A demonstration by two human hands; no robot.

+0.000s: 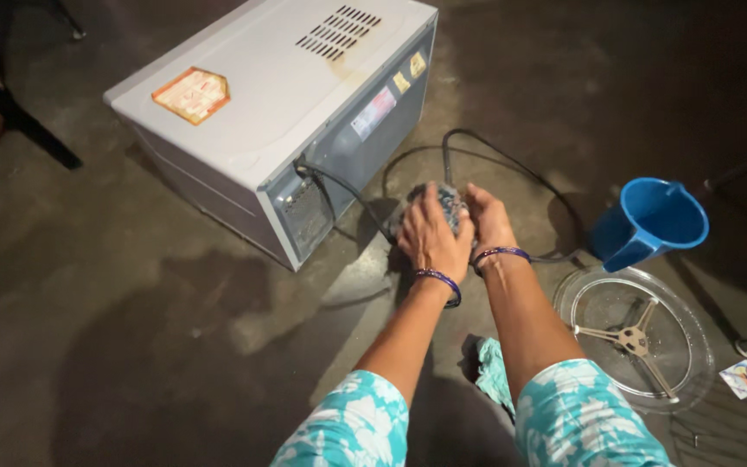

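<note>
Both my hands clasp a dark, wadded cloth (448,201) over the concrete floor. My left hand (430,235) covers it from the left and my right hand (488,220) presses from the right. Each wrist wears a purple bangle. Just left of my hands sits a grey microwave oven (278,95), back side toward me, with its black power cord (494,164) looping on the floor behind my hands.
A blue plastic jug (646,222) stands at the right. Below it lies a glass turntable plate (594,303) with a roller ring (633,339) on it. A teal cloth (493,367) lies between my arms. The floor shows wet patches (218,285). Dark chair legs (19,121) are upper left.
</note>
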